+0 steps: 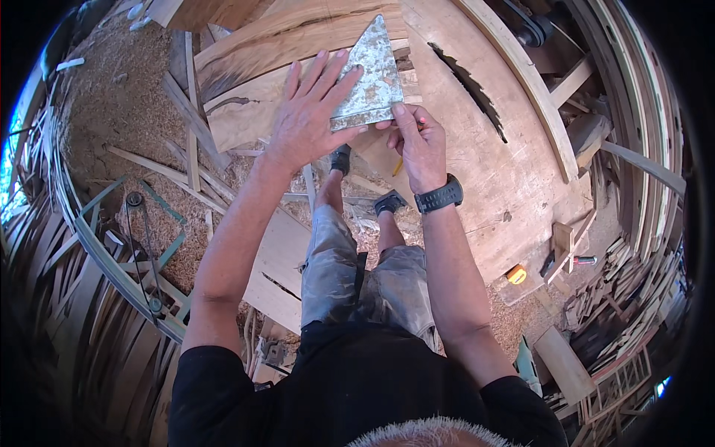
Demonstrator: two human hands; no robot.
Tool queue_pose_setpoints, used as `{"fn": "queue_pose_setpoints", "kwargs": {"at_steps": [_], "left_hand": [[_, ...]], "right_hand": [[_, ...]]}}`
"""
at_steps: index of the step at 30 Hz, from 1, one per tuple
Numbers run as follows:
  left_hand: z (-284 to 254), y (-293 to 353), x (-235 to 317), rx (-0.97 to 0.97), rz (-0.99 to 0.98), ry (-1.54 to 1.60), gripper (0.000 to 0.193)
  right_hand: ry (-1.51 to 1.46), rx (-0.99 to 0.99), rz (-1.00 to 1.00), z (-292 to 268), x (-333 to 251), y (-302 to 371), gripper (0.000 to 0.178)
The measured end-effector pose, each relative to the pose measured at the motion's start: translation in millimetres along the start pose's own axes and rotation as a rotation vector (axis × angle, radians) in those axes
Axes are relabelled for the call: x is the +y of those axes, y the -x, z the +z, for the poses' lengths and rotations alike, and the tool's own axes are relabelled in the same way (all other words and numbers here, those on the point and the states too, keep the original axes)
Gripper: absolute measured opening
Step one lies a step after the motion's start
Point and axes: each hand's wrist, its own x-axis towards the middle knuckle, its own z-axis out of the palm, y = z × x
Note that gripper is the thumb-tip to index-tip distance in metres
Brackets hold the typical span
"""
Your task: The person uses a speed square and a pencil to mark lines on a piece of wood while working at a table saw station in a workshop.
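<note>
A flat triangular metal set square [375, 71], mottled grey-white, lies across the wooden boards [298, 45] in front of me. My left hand [309, 112] rests on its left side with fingers spread, the thumb along its lower edge. At the square's lower right corner is my right hand [419, 145], its thumb and fingers pinched together and touching that corner. Out of this hand shows a slim yellow pencil [398, 166], with a red bit at the fingertips; most of it is hidden by the palm. A dark watch [439, 195] is on my right wrist.
A broad wooden slab [491, 201] with a long jagged crack lies to the right. On it, near the front, is a yellow tape measure [516, 274]. A green metal frame with a belt [156, 246] stands at left. Sawdust and stacked offcuts surround my feet.
</note>
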Motion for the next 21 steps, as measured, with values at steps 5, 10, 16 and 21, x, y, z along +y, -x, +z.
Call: {"fn": "queue_pose_setpoints", "kwargs": {"at_steps": [5,10,16,21], "left_hand": [[-1.2,-0.8,1.4,-0.009,-0.003,-0.010,0.085],[-0.5,-0.9,1.6,0.002,0.004,-0.009,0.084],[1.1,1.0,-0.1,0.008,-0.004,0.021,0.084],[2.1,1.2,-2.1,0.018,0.004,0.038,0.085]], "right_hand": [[-0.053,0.024,-0.028,2.9,4.1,0.0,0.025],[-0.060,0.009,-0.039,2.0,4.1,-0.1,0.023],[-0.049,0.019,-0.018,2.6,3.3,0.1,0.022],[-0.046,0.011,-0.012,1.6,2.3,-0.9,0.022]]}}
